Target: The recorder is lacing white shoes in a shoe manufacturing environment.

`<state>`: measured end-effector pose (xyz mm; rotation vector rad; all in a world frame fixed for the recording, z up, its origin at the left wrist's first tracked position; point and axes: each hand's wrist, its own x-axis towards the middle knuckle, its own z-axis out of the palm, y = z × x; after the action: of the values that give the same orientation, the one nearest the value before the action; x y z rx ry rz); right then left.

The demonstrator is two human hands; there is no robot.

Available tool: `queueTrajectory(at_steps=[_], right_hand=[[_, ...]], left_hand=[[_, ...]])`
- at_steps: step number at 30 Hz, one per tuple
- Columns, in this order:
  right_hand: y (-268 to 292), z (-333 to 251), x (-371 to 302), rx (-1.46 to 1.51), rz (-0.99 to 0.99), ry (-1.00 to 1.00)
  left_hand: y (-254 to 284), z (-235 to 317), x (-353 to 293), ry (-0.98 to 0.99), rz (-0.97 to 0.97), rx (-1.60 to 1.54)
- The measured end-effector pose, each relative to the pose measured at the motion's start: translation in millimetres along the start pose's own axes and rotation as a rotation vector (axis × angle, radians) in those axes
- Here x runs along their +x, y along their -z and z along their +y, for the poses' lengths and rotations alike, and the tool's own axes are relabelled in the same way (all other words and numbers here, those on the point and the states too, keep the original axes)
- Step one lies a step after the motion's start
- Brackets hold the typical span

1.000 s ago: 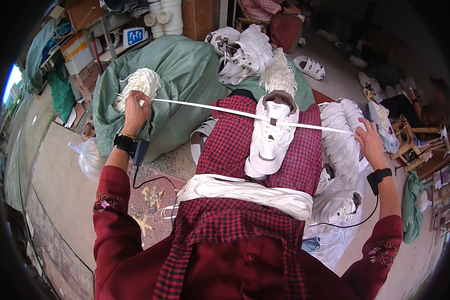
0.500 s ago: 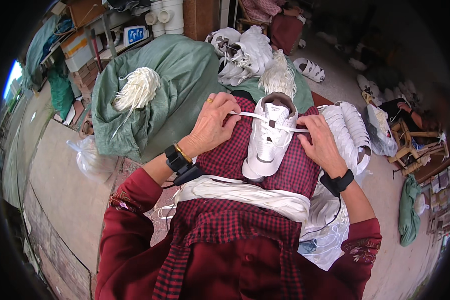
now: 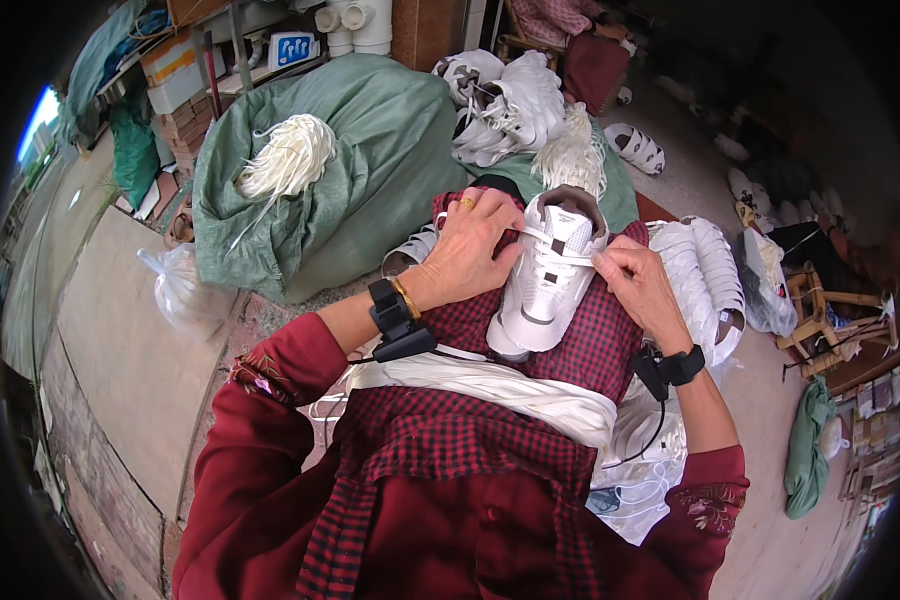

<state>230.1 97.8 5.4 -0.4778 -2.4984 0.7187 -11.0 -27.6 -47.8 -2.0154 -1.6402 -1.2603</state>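
On my lap, over a red and black checked apron [image 3: 440,425], rests a white shoe [image 3: 540,300] with its toe toward me. A white shoelace [image 3: 568,260] crosses its tongue. My left hand [image 3: 472,245] is closed in a pinch beside the shoe's opening, at the lace on that side. At the shoe's right edge, my right hand [image 3: 642,287] pinches the other side of the lace between thumb and fingers. A thick bundle of white laces [image 3: 490,393] lies across my lap, nearer to me than the shoe.
A big green sack [image 3: 370,150] stands ahead on the left, topped by a bunch of white laces [image 3: 290,157]. White shoe uppers are piled [image 3: 515,100] beyond my lap and stacked [image 3: 695,270] at my right. Farther right is a wooden stool [image 3: 835,320]. Another person [image 3: 595,60] sits at the back.
Both hands have come in closer to the shoe, and the lace ends between them and the shoe look shorter. The whole view has shifted slightly.
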Motion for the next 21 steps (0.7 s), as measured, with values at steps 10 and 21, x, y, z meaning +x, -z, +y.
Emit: queueTrajectory(at_steps=[10, 21], right_hand=[[-23, -5, 13, 0.113, 0.173, -0.145], [-19, -2, 20, -0.104, 0.113, -0.049]], left_hand=[[-6, -20, 10, 0.100, -0.127, -0.040], [51, -94, 7, 0.255, -0.239, -0.169]])
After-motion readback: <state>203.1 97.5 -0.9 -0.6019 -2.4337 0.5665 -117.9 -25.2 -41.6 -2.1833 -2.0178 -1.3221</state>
